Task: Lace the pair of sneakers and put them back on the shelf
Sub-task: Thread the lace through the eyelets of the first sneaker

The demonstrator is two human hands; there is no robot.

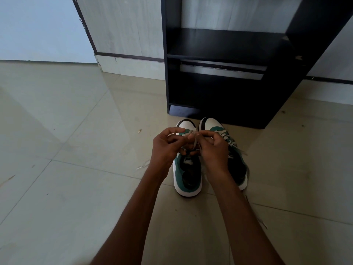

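Two green, white and black sneakers stand side by side on the tiled floor, toes toward the shelf. Over the left sneaker [186, 176] my left hand [166, 148] and my right hand [214, 148] hold the pale lace [194, 139] pinched between the fingertips, pulled up above the tongue. The right sneaker [237, 161] shows laces through its eyelets, with a loose end trailing to the right. My right forearm covers part of it. The hands hide the left sneaker's eyelets.
A black open shelf unit [225, 48] stands just beyond the sneakers' toes, with a bare lower board and a metal rail below it. A pale wood panel [124, 25] and white skirting lie behind. Small bits of debris dot the floor tiles [76, 131].
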